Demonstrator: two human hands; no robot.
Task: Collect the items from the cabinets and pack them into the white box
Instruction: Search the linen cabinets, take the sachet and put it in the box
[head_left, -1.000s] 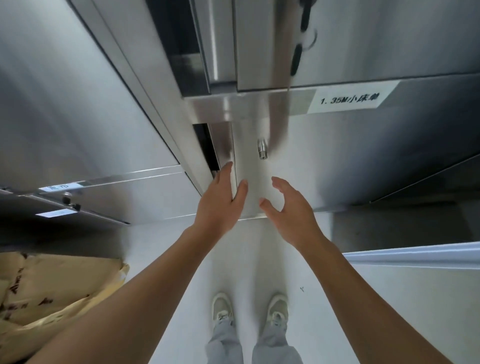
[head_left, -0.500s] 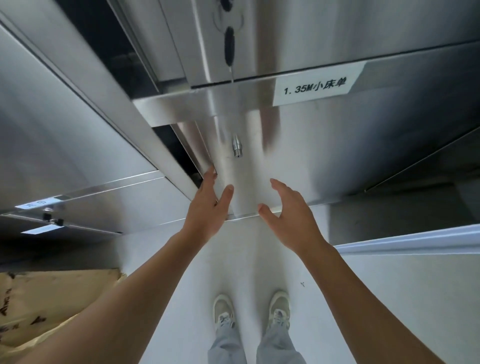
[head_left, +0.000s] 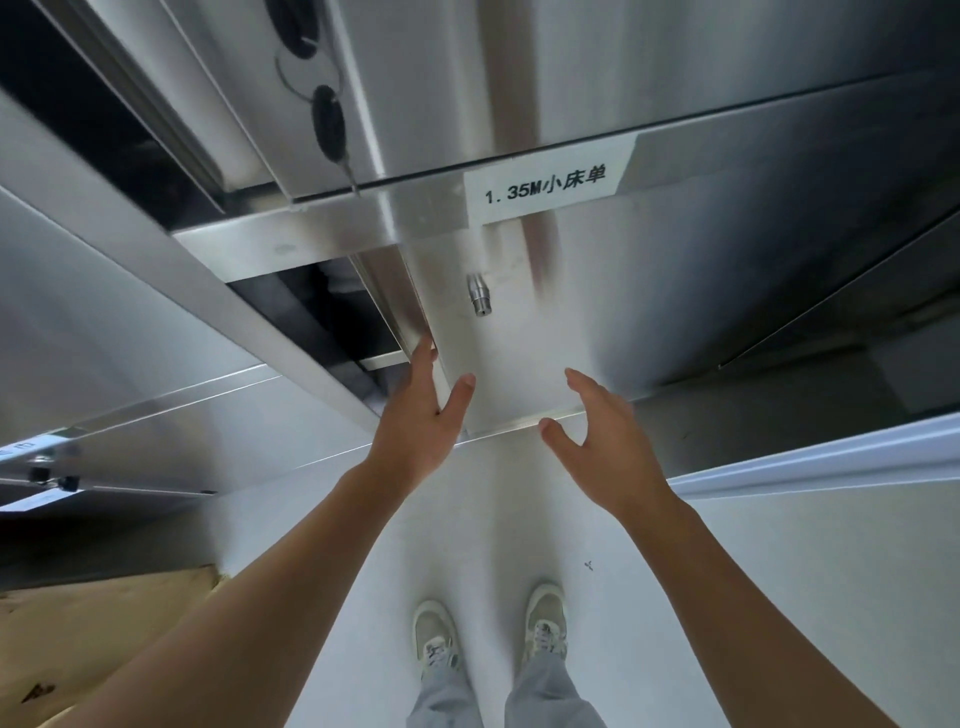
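A stainless steel cabinet door (head_left: 519, 364) with a small metal knob (head_left: 478, 295) stands partly open below a white label (head_left: 550, 186). My left hand (head_left: 421, 426) touches the door's left edge, fingers straight along it and thumb on the door face. My right hand (head_left: 602, 441) hovers open near the door's bottom edge and holds nothing. A dark gap (head_left: 332, 312) shows the cabinet's inside; I cannot make out any items in it. The white box is out of sight.
Keys (head_left: 328, 124) hang from the upper cabinet door. More steel cabinet doors (head_left: 156, 431) lie to the left. A brown cardboard sheet (head_left: 93, 639) lies on the floor at lower left. My shoes (head_left: 488, 634) stand on the pale floor. A white ledge (head_left: 810, 462) runs at right.
The view has closed in on the cabinet. The door gap at the left edge has widened, with my left hand staying on that edge. My right hand stays open beside it.
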